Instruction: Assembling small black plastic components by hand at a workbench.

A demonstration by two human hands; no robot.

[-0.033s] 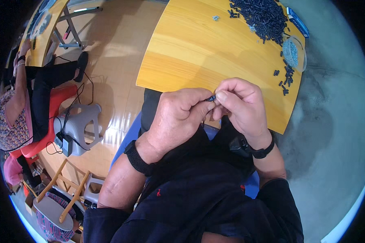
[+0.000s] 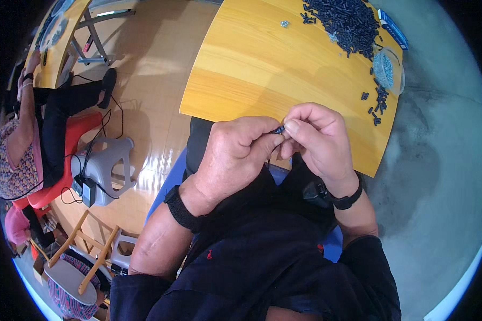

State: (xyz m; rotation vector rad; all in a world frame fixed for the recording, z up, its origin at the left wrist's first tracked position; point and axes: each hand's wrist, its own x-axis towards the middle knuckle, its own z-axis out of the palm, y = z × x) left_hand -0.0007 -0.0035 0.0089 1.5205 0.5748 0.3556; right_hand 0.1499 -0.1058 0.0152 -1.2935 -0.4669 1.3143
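Observation:
My left hand (image 2: 235, 152) pinches a small black plastic part (image 2: 278, 130) between thumb and forefinger, just off the near edge of the yellow table (image 2: 251, 69). Most of the part is covered by fingertips. Against its right end, my right hand (image 2: 318, 136) is closed in a pinch; whatever lies between its fingertips is too small to make out. A big heap of small black parts (image 2: 345, 24) lies at the table's far right. Nearer me, loose black parts (image 2: 381, 100) trail along the right edge beside a clear tub (image 2: 400, 80) of small bluish metal pieces (image 2: 383, 69).
A blue box (image 2: 393, 29) lies at the far right edge. Small silvery pieces (image 2: 285, 24) sit left of the heap. On the left, a person (image 2: 21, 144) sits at another table; a grey stool (image 2: 104, 166) with cables and a wooden-legged stool (image 2: 72, 278) stand nearby.

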